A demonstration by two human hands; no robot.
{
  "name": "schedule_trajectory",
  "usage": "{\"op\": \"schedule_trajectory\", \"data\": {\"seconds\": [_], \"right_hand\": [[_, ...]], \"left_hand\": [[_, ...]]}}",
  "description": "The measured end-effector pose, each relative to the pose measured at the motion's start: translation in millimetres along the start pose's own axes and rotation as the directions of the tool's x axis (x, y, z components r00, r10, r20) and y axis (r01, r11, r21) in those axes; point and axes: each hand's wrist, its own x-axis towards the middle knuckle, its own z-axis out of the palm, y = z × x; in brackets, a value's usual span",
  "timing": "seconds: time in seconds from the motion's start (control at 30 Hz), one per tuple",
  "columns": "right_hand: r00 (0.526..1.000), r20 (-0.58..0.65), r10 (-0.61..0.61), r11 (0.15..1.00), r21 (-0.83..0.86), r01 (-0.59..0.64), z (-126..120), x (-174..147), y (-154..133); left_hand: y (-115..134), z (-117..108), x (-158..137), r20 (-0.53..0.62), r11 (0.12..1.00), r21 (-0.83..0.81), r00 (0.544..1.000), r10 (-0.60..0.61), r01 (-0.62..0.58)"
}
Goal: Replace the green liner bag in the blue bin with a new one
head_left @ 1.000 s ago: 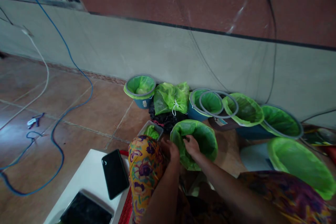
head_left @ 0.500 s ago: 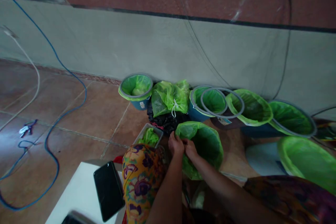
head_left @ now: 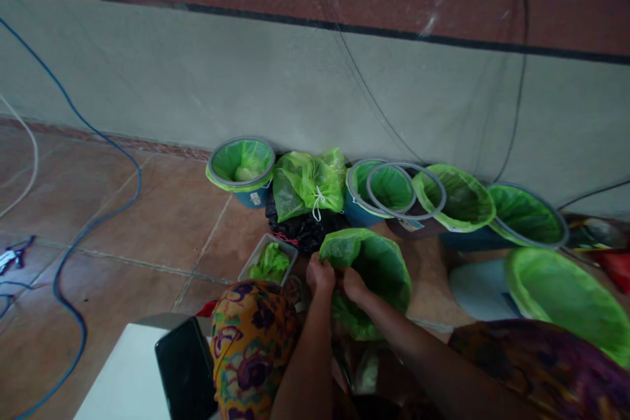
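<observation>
The single camera sits on the person's head and faces forward and down. The left hand (head_left: 321, 275) and right hand (head_left: 354, 287) lie at mid-range, below and slightly right of frame centre. The cloth-covered left knee (head_left: 253, 335) occupies the near field at the lower edge; the wall (head_left: 157, 72) forms the background. The wall's black stripe (head_left: 295, 21) slopes down toward the right.

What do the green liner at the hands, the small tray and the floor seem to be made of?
Green liner: likely thin, slightly glossy plastic film, as its translucent wrinkles suggest.
Tray: probably smooth, pale plastic, judging by its thin rim.
Floor: perhaps ceramic or stone tiles, faintly shiny, with pale joints.
</observation>
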Motion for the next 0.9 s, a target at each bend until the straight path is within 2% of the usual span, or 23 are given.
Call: {"op": "schedule_trajectory", "data": {"seconds": [0.07,0.13,0.2,0.3,0.4,0.5,0.6,0.7,0.8,0.9], "right_hand": [[0.995,-0.050,-0.089,0.985,-0.154,0.081,-8,-1,-4],[0.970,-0.172,-0.173,0.964,-0.232,0.131,-17,0,-12],[0.920,-0.271,-0.282,0.935,-0.292,0.200,-28,2,-22],[0.818,-0.331,-0.471,0.851,-0.414,0.323,-43,9,-45],[0.767,-0.323,-0.554,0.790,-0.493,0.363,-54,21,-69],[0.781,-0.245,-0.574,0.743,-0.557,0.372,-58,35,-89],[0.844,-0.112,-0.524,0.697,-0.625,0.350,-59,46,-98],[0.892,0.031,-0.450,0.624,-0.704,0.340,-61,53,-97],[0.884,0.137,-0.446,0.565,-0.723,0.397,-66,56,-90],[0.874,0.173,-0.454,0.535,-0.732,0.422,-72,58,-82]], "left_hand": [[0,0,-1,-0.035,0.999,0.031,0.999,-0.016,0.017],[1,0,-1,-0.132,0.999,0.036,0.991,0.008,-0.003],[3,-1,0,-0.249,0.997,0.015,0.965,0.082,-0.081],[6,-4,5,-0.357,0.975,-0.084,0.920,0.164,-0.206],[7,-4,12,-0.383,0.958,-0.224,0.920,0.082,-0.179],[6,-1,18,-0.357,0.952,-0.301,0.932,-0.057,-0.057],[3,1,20,-0.322,0.952,-0.306,0.938,-0.130,0.027],[1,3,18,-0.294,0.960,-0.279,0.949,-0.117,0.032],[0,5,14,-0.254,0.961,-0.276,0.966,-0.059,-0.014],[-1,6,8,-0.236,0.956,-0.276,0.971,0.031,-0.098]]}}
